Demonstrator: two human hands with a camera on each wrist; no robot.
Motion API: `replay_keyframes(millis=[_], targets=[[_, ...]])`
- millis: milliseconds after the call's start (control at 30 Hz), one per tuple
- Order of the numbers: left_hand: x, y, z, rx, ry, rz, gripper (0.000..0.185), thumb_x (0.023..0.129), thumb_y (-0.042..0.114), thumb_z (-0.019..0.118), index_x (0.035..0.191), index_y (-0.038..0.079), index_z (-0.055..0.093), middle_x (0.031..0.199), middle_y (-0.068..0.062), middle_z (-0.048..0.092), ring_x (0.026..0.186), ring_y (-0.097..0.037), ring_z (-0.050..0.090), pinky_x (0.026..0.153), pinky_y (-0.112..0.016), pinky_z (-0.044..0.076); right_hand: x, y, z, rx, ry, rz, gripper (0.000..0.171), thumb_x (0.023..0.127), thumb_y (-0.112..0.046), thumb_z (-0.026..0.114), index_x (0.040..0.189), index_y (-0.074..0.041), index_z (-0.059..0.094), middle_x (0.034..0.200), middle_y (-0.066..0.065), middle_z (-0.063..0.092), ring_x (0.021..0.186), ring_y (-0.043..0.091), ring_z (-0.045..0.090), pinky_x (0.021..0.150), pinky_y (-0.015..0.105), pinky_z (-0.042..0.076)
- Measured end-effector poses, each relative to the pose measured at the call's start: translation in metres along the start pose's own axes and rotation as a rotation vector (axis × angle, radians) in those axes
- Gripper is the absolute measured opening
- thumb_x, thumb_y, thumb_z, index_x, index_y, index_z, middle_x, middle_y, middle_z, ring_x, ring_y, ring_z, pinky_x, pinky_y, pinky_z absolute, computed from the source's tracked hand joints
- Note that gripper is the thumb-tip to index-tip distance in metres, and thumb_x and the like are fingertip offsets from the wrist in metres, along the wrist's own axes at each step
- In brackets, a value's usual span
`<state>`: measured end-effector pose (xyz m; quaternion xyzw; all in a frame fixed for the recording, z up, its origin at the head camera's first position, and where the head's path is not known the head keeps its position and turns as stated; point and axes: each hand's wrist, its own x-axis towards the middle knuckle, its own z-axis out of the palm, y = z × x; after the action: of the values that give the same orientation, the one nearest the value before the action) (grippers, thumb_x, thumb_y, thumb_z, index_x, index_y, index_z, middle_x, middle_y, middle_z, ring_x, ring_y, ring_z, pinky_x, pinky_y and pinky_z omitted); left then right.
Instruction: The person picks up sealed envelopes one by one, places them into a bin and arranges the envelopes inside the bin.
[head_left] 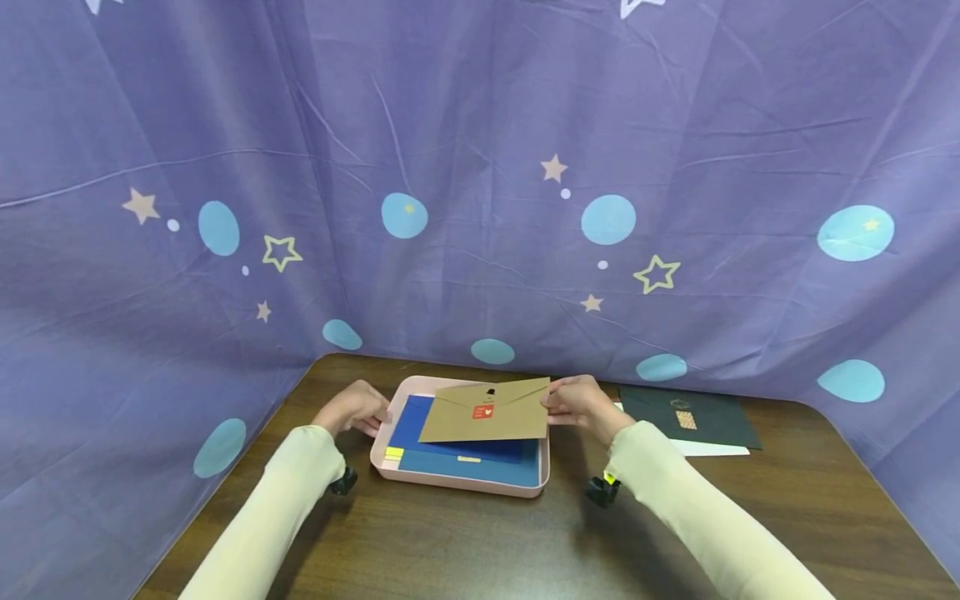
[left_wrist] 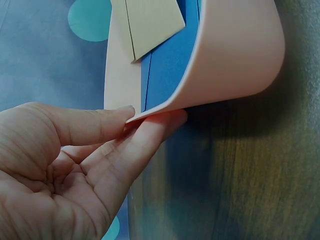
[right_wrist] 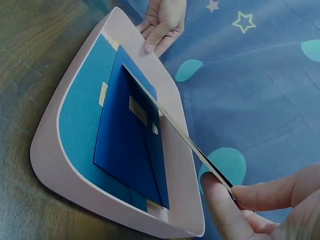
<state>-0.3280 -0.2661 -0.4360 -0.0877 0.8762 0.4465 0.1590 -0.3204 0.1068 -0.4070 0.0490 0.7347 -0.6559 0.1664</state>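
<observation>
A kraft-brown envelope point(head_left: 457, 417) with a red sticker slants over a pale pink tray point(head_left: 450, 485). My right hand point(head_left: 581, 406) pinches its right edge between thumb and fingers; the envelope's left end dips low inside the tray. Under it lie a dark blue envelope point(right_wrist: 125, 140) and a teal envelope point(right_wrist: 82, 125), both in the tray. My left hand point(head_left: 356, 408) pinches the tray's left rim, the thumb inside and the fingers outside, as the left wrist view point(left_wrist: 90, 155) shows.
Right of the tray, a dark green envelope point(head_left: 720, 419) with a gold label overlaps a white sheet or envelope point(head_left: 716, 448) on the brown wooden table point(head_left: 480, 542). Small yellow strips point(head_left: 393, 454) show at the tray's left. A purple curtain point(head_left: 480, 292) hangs behind the table.
</observation>
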Motion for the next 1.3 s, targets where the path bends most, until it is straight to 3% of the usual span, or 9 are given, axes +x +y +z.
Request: replay_keyframes(millis=[300,567,733,933,1300], targets=[[0.0,0.003,0.0,-0.003,-0.001,-0.009,0.033,0.086,-0.006,0.064,0.117,-0.017,0.064,0.08,-0.009,0.067,0.061,-0.014,0.063,0.058,-0.026,0.063,0.007,0.004,0.011,-0.002,0.016,-0.012,0.024,0.091,0.011,0.057,0.115,0.013,0.055,0.083,0.007,0.064,0.072,0.014,0.061,0.061,0.025,0.062],[-0.001,0.003,-0.001,-0.011,-0.006,-0.001,0.033,0.084,-0.007,0.063,0.116,-0.017,0.065,0.076,-0.008,0.065,0.058,-0.013,0.061,0.056,-0.025,0.063,0.012,0.005,0.02,-0.036,0.051,-0.006,0.026,0.09,0.012,0.059,0.115,0.014,0.058,0.094,0.013,0.065,0.082,0.021,0.063,0.077,0.038,0.066],[0.0,0.004,-0.001,-0.016,-0.005,-0.022,0.031,0.085,-0.007,0.063,0.115,-0.016,0.066,0.075,-0.008,0.067,0.058,-0.013,0.063,0.057,-0.025,0.063,0.016,0.005,0.026,-0.061,0.079,0.0,0.029,0.09,0.011,0.06,0.119,0.014,0.057,0.09,0.013,0.062,0.074,0.02,0.061,0.072,0.035,0.066],[0.001,0.002,0.0,-0.011,0.001,-0.019,0.031,0.086,-0.007,0.063,0.115,-0.016,0.065,0.079,-0.01,0.069,0.06,-0.014,0.063,0.056,-0.025,0.063,0.019,0.006,0.032,-0.086,0.114,-0.016,0.032,0.086,0.014,0.063,0.117,0.014,0.056,0.092,0.019,0.065,0.075,0.024,0.066,0.082,0.046,0.066],[0.0,0.001,0.001,-0.018,-0.005,0.0,0.031,0.086,-0.007,0.063,0.115,-0.018,0.065,0.077,-0.009,0.07,0.06,-0.013,0.064,0.056,-0.025,0.063,0.019,0.008,0.039,-0.12,0.154,-0.025,0.039,0.082,0.014,0.066,0.12,0.016,0.057,0.084,0.018,0.063,0.066,0.022,0.064,0.083,0.049,0.065]])
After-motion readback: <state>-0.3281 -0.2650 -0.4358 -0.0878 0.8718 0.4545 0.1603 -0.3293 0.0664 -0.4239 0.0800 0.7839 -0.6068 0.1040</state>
